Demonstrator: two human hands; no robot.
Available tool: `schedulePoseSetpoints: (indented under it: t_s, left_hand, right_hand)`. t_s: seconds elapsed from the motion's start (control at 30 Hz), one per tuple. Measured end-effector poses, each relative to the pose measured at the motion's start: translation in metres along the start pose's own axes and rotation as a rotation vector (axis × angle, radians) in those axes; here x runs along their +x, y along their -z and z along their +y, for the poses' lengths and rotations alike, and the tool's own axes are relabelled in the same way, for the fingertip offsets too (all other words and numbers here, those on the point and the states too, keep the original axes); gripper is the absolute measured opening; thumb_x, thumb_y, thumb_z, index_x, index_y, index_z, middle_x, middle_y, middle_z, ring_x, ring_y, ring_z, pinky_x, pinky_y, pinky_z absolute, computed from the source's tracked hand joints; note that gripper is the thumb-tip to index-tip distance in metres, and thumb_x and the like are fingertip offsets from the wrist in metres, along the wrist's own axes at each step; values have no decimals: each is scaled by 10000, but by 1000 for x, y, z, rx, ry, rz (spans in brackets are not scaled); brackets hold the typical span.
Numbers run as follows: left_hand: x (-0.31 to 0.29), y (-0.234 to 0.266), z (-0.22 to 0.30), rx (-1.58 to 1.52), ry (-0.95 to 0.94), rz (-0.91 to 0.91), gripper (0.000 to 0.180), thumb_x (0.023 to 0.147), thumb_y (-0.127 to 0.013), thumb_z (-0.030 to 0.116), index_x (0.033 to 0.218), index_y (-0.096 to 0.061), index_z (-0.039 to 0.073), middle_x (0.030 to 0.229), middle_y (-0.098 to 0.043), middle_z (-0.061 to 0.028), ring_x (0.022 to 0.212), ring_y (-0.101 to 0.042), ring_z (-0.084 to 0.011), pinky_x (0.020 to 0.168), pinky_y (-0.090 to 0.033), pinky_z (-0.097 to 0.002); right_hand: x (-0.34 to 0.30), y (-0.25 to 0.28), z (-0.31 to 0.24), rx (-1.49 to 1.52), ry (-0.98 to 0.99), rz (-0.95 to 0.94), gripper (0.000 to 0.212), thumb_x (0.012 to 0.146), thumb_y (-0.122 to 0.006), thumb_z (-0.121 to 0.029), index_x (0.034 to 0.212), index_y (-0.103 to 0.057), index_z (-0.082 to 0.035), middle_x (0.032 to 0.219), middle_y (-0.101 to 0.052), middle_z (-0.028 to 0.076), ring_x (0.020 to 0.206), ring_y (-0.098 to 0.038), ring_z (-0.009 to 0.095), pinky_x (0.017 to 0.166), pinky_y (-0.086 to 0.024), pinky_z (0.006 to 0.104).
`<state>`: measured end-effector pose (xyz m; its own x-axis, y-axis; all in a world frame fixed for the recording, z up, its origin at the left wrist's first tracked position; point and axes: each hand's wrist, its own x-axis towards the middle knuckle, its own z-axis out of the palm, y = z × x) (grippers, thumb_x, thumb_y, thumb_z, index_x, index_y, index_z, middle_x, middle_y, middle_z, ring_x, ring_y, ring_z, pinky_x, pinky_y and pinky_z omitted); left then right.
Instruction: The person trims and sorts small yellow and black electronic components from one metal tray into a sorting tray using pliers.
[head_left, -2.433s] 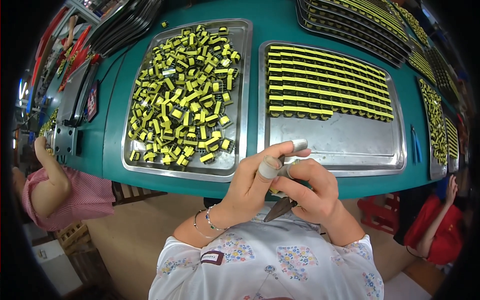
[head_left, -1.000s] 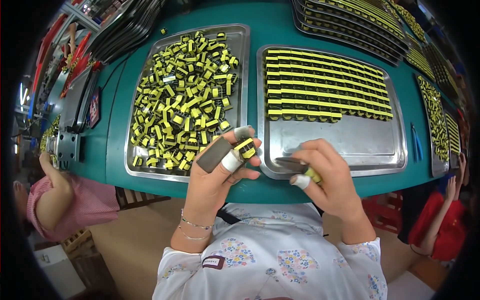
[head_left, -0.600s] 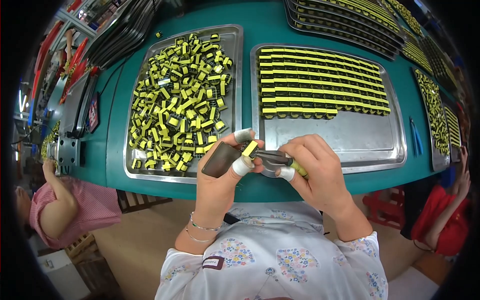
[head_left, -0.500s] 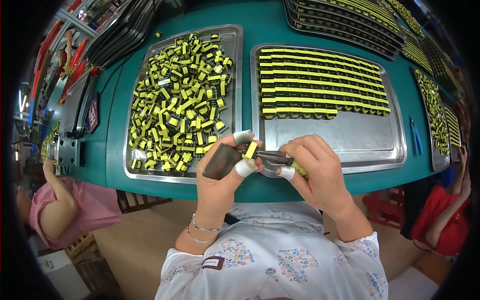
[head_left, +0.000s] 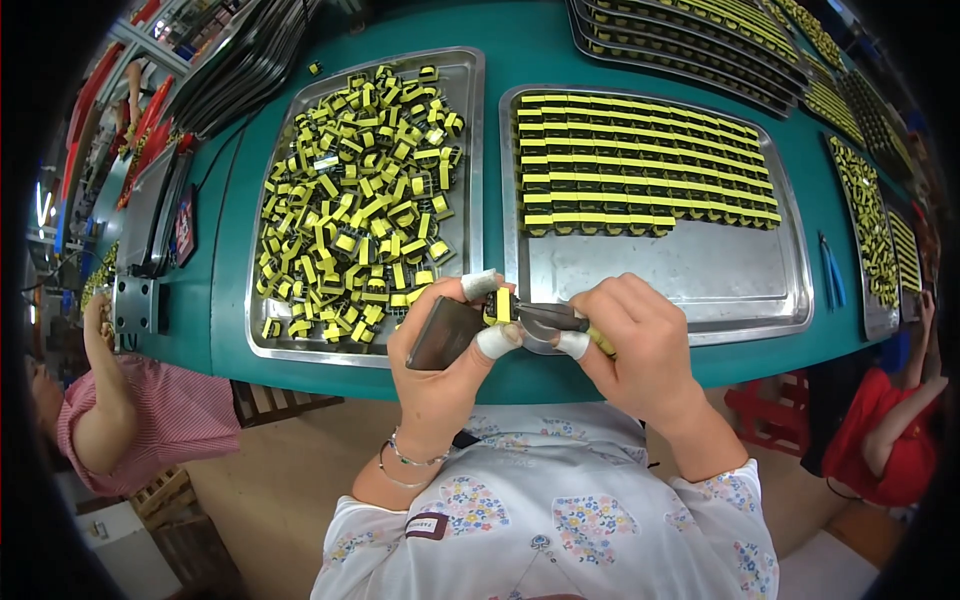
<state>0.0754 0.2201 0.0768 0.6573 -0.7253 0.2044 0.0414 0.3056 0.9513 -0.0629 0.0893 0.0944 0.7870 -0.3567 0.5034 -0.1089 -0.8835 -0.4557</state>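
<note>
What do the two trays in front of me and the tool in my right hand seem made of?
The left tray and right tray look like shiny sheet metal, possibly stainless steel, going by their silvery reflections. The tool in your right hand is probably metal, from its dark sheen; its yellowish grip could be plastic or rubber.

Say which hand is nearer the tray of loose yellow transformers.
Left. The left hand overlaps that tray at its near right corner in view; the right hand is farther right, by the tray of rows.
</note>
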Motion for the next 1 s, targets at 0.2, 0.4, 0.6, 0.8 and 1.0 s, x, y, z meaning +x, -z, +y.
schedulePoseSetpoints:
  t_s: [0.2, 0.4, 0.6, 0.8, 1.0]
  left_hand:
    - [2, -7, 11, -168, 151, -10, 432, 784, -722, 26, 1147, -512, -78, 1049, -623, -136, 869, -619, -153, 792, -513, -279]
    - [0, -7, 8, -120, 84, -16, 411, 796, -707, 18, 1148, -513, -73, 1056, -624, -149, 861, -628, -155, 782, -523, -273]
    - [-2, -11, 9, -113, 52, -30, 396, 801, -704, 20, 1137, -517, -71, 1043, -624, -138, 855, -626, -149, 789, -517, -262]
    - [-1, -12, 6, -91, 56, -22, 374, 826, -687, 57, 1139, -518, -59, 1049, -616, -126, 849, -623, -140, 779, -524, -266]
    - [0, -17, 12, -403, 292, -48, 412, 880, -638, 164, 1208, -470, -19, 1039, -596, -97, 847, -631, -155, 733, -566, -281]
  right_hand:
    - [0, 2, 9, 122, -60, 46, 215, 760, -690, -186, 840, -594, -11, 751, -572, 98, 688, -531, 283, 588, -427, 359]
    - [0, -3, 6, 123, -37, 26, 239, 634, -661, -54, 863, -595, -38, 763, -552, 75, 707, -536, 268, 619, -448, 365]
    - [-3, -5, 5, 41, -8, 49, 235, 604, -661, -32, 824, -581, -50, 723, -541, 55, 642, -528, 242, 554, -444, 350]
    - [-2, -1, 5, 14, -25, 54, 235, 600, -653, -33, 822, -578, -48, 714, -541, 62, 637, -532, 243, 542, -442, 354]
    - [-2, 0, 3, 518, -239, 42, 179, 820, -663, -122, 926, -600, 6, 810, -572, 71, 716, -560, 158, 644, -433, 272]
